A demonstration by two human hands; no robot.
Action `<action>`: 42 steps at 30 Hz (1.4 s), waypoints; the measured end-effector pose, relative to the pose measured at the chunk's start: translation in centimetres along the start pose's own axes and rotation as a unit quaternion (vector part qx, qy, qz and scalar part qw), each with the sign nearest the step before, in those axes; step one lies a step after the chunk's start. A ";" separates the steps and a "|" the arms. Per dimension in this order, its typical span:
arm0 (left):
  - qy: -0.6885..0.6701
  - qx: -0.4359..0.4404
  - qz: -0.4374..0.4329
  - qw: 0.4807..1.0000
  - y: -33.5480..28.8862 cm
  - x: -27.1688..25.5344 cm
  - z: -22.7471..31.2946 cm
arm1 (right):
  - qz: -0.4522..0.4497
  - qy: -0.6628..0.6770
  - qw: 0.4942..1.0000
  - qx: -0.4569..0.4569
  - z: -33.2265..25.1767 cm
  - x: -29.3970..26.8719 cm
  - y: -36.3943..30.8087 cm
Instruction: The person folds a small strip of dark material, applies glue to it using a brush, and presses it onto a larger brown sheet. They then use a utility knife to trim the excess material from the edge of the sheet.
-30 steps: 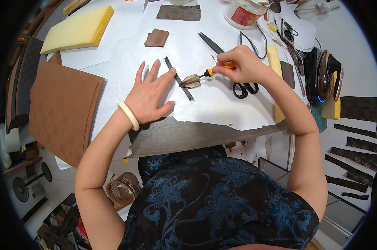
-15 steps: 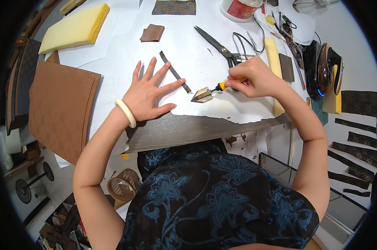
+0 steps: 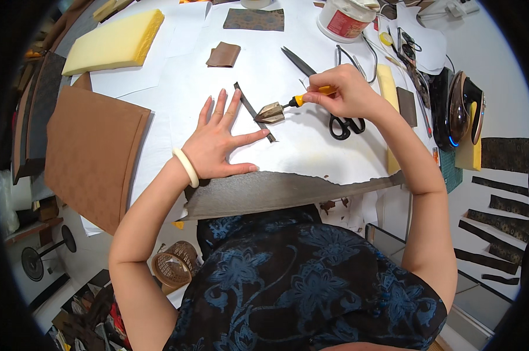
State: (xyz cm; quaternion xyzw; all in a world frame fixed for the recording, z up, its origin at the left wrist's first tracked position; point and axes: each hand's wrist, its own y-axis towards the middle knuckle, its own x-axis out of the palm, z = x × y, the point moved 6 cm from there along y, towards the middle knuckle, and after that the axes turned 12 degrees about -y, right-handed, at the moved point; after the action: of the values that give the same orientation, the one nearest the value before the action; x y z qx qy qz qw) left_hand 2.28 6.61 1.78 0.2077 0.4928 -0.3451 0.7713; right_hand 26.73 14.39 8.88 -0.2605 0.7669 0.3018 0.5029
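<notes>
A narrow, dark strip (image 3: 248,105) lies flat and slantwise, its far end leaning toward the left edge of the surface (image 3: 235,193), its other end closer to the near edge. A tool (image 3: 271,113) with a faceted, pointed metal head and yellow-and-black handle slants across, point at the strip's middle, handle toward the right edge.

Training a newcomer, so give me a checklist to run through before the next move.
Pointed tool held by its yellow handle in the right hand: ok.
Metal tip at the dark strip: ok, though contact is unclear.
Left hand on the strip: ok, index finger across its lower part.
Index finger well away from the tip: not ok, it lies close by.
Scissors fully in view: not ok, the right hand hides their middle.
Metal tip's heat: cannot tell.
</notes>
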 end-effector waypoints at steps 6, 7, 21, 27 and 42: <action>0.054 -0.025 -0.006 0.998 -0.4 -0.1 0.7 | -0.029 -0.033 0.999 0.000 0.3 0.6 1.8; 0.063 -0.028 -0.009 0.998 -0.3 -0.3 0.9 | -0.025 -0.039 0.999 -0.001 0.3 0.6 2.1; 0.120 -0.060 -0.043 0.990 -0.4 -0.8 2.2 | -0.047 -0.102 0.994 -0.003 0.3 1.6 8.0; 0.141 -0.064 -0.050 0.987 -0.4 -0.6 2.2 | -0.041 -0.114 0.993 -0.009 0.7 2.1 9.1; 0.096 -0.022 -0.039 0.994 -1.4 -0.7 1.5 | 0.001 0.006 1.000 0.030 1.7 0.3 3.5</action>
State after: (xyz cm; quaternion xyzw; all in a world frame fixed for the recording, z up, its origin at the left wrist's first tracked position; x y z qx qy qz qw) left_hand 2.03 4.90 3.06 0.2034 0.5795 -0.3424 0.7110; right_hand 25.20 18.03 8.81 -0.2466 0.7789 0.2774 0.5055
